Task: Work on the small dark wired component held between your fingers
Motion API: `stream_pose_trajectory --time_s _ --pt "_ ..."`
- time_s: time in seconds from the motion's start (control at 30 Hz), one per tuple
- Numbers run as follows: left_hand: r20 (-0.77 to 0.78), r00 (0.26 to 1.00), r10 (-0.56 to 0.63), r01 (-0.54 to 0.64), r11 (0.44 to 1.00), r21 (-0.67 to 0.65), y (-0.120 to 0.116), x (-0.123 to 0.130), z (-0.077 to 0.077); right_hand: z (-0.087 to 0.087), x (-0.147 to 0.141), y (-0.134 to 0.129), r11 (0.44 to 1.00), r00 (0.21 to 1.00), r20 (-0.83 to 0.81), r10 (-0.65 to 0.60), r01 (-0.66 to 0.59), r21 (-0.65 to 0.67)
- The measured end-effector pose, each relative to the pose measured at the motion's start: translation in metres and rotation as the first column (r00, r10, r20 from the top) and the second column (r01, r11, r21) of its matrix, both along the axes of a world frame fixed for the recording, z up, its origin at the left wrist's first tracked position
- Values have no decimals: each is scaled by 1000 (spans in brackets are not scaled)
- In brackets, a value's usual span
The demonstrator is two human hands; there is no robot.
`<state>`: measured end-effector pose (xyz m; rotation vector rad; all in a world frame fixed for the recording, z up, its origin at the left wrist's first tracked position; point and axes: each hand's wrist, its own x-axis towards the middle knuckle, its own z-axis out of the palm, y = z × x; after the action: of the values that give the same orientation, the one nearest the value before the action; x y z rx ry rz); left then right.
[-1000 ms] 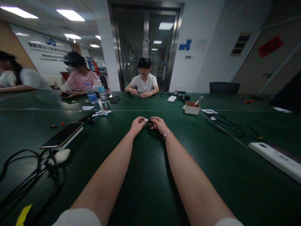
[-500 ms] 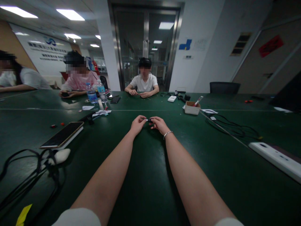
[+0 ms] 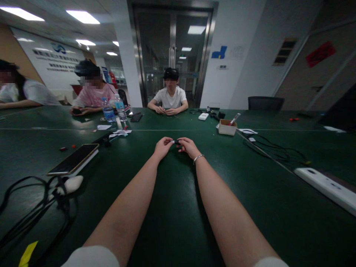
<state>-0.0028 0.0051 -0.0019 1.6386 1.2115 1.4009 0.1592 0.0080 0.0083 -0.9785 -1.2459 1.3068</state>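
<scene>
The small piece (image 3: 175, 142), black with a silvery end, is in hand, pinched between the fingertips of the left hand (image 3: 162, 148) and right hand (image 3: 189, 148). Whether its parts are fully joined is too small to tell. Beyond, a box (image 3: 227, 129) stands on the worktop (image 3: 172, 207).

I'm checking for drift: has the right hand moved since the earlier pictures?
No. The right hand shows no visible shift, keeping its place left of the small open box.
</scene>
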Motion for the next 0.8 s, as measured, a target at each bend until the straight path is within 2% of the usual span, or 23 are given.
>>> stream_pose_trajectory --time_s 0.17,0.3,0.8 --pt "-1 999 -34 34 999 5 3 0 -3 2 0 -1 1000 1000 0 3 -3 -12" --pt "-27 1000 -4 4 1000 8 6 -1 -5 2 -1 -1 1000 1000 -5 2 -2 -13" --pt "-44 999 -31 31 1000 -6 4 -3 -3 -1 0 2 1000 1000 -10 -7 7 -7"
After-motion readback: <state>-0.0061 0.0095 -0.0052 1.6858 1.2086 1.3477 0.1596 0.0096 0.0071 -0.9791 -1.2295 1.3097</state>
